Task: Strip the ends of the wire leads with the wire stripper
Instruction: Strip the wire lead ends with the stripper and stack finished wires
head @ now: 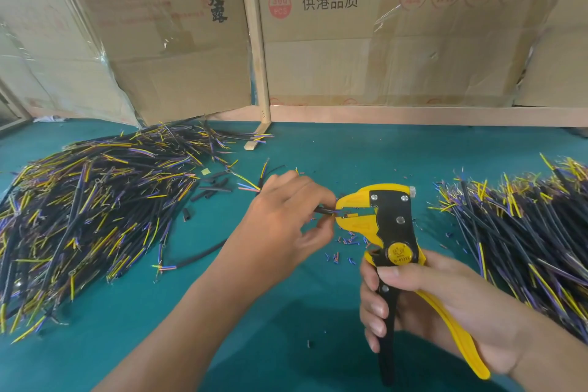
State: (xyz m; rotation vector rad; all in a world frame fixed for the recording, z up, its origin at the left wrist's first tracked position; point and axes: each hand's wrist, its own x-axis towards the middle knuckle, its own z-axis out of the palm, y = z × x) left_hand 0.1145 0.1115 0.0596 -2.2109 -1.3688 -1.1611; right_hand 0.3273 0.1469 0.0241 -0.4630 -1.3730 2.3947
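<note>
Cardboard boxes [381, 41] backed a green table [286, 312] where the left hand [286, 216] pinched a thin black cable [323, 210], its coloured tips fed into the yellow wire stripper [381, 219], whose handles the right hand [439, 302] gripped. Light and floppy, the cable probably needed holding close to its end. Wire piles [95, 216] lay either side.

Left hand [286, 216] feeds wire [324, 210] into gripped stripper [381, 219].
</note>
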